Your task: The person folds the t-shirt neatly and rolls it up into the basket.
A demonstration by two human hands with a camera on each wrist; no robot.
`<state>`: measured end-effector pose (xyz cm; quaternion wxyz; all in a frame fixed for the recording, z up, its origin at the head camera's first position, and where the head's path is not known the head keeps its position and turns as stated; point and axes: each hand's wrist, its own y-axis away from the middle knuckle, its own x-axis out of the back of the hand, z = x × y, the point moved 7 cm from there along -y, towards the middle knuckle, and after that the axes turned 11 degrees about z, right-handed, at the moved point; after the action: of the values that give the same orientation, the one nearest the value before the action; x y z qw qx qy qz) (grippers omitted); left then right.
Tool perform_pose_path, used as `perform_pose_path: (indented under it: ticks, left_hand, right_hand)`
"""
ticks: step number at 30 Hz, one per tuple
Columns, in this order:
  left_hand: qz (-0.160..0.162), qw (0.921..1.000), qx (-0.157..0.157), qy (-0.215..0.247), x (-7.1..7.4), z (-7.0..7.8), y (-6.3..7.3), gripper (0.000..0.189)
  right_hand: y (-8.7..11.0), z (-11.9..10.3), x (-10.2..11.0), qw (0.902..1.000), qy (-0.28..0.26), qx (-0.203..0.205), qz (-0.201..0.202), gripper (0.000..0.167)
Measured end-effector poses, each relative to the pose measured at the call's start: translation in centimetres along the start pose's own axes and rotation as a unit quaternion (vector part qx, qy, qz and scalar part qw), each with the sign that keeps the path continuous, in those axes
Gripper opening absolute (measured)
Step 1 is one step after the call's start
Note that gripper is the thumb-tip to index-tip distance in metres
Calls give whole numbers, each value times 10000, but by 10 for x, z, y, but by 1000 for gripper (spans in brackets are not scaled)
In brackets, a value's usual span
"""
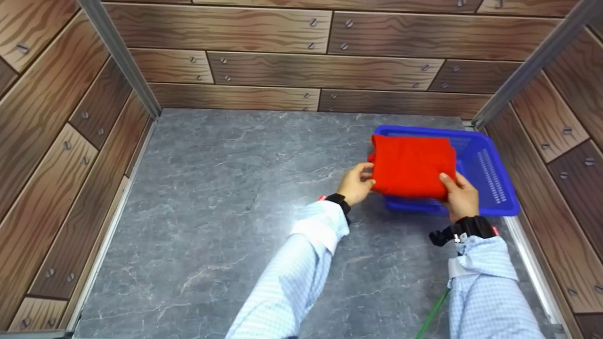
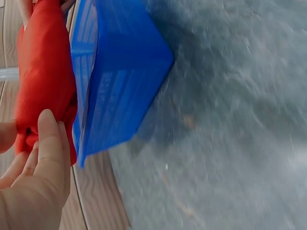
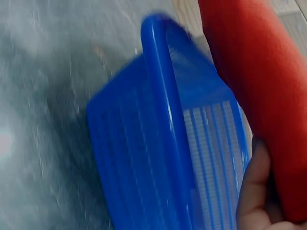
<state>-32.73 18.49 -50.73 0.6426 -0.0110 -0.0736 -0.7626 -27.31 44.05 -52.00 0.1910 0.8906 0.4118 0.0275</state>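
A folded red cloth [image 1: 414, 167] is held up over the left part of a blue plastic basket [image 1: 511, 205]. My left hand [image 1: 355, 185] pinches the cloth's left edge, with the thumb on one side and the fingers on the other, as the left wrist view shows. At the lower right corner, my right hand [image 1: 461, 197] grips the same cloth, its thumb lying on top. In both wrist views the red bundle [image 2: 45, 72] is thick and layered, above the level of the basket's rim [image 3: 165, 100]. Much of the basket's inside is hidden behind the cloth.
The basket stands on a grey marbled floor [image 1: 212, 188] near the right wall [image 1: 541, 155]. Wood-patterned panels [image 1: 264, 70] enclose the back and both sides, with metal strips at the corners. A green cord [image 1: 433, 313] lies beside the right sleeve.
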Motion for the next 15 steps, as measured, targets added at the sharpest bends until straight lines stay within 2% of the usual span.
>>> perform_pose_path:
  ticks: [2, 5, 7, 9, 11, 13, 15]
  left_hand:
    - [-213, 9995, -25, 217, -13, 1, 1, 51]
    - [-731, 9964, -42, 429, -32, 3, 3, 53]
    - [-1081, 9934, 7, 394, -44, 2, 6, 49]
    - [-1292, 9916, 2, 98, -53, 1, 7, 45]
    - [-1339, 9905, -97, -310, -60, -2, 7, 44]
    - [-1303, 9884, -234, -748, -64, -4, 6, 45]
    - [-1241, 9866, -339, -1000, -68, -5, 5, 46]
  right_hand:
    - [-5, -2, 10, 9999, 9, -26, 99, 48]
    - [-12, -4, 24, 9998, 39, -56, 185, 40]
    - [-17, -5, 31, 9994, 103, 16, 325, 33]
    - [-23, -6, 35, 9972, 462, 328, 486, 33]
    - [-27, -8, 36, 9885, 1122, 749, 689, 37]
    - [-29, -10, 35, 9720, 1835, 1188, 865, 43]
    - [-30, -12, 34, 9540, 2402, 1525, 949, 46]
